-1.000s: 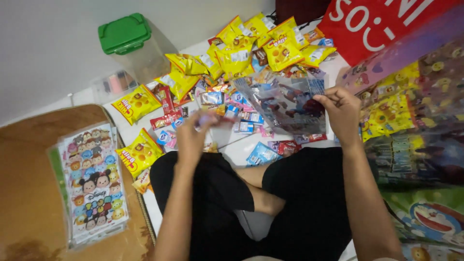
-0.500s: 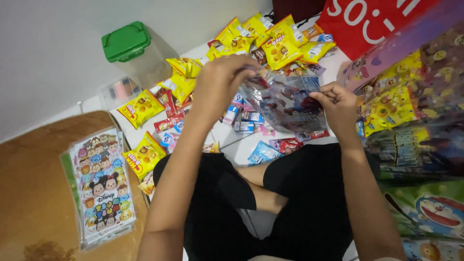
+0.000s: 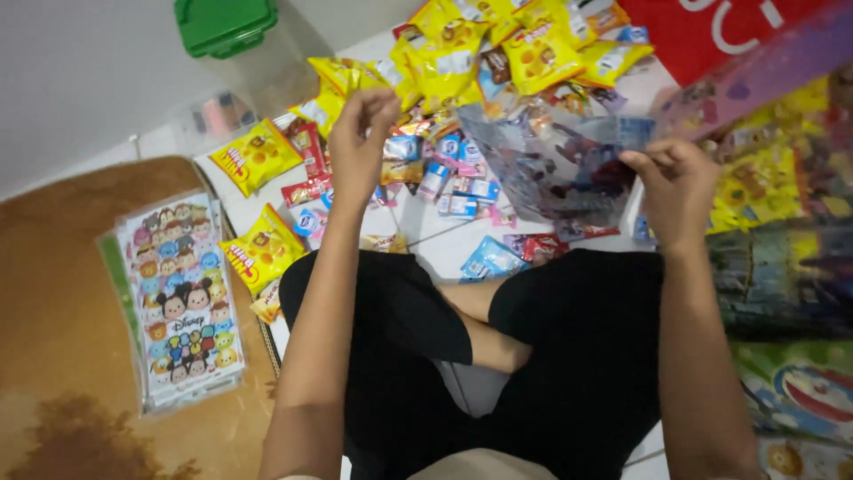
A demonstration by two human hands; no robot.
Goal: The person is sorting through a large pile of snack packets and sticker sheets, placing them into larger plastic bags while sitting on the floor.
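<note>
Here, printed clear bag [image 3: 555,164] pinched at edge by right hand [image 3: 677,182]; left hand [image 3: 360,142] raised, fingers curled (contents cannot be told). Bag mouth best held taut over floor's snack pile [image 3: 444,169].

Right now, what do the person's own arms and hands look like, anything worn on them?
Both arms are bare along all that shows. The left hand and right hand wear no gloves; no ring, watch or bracelet shows. The only clothing visible is black shorts.
</note>
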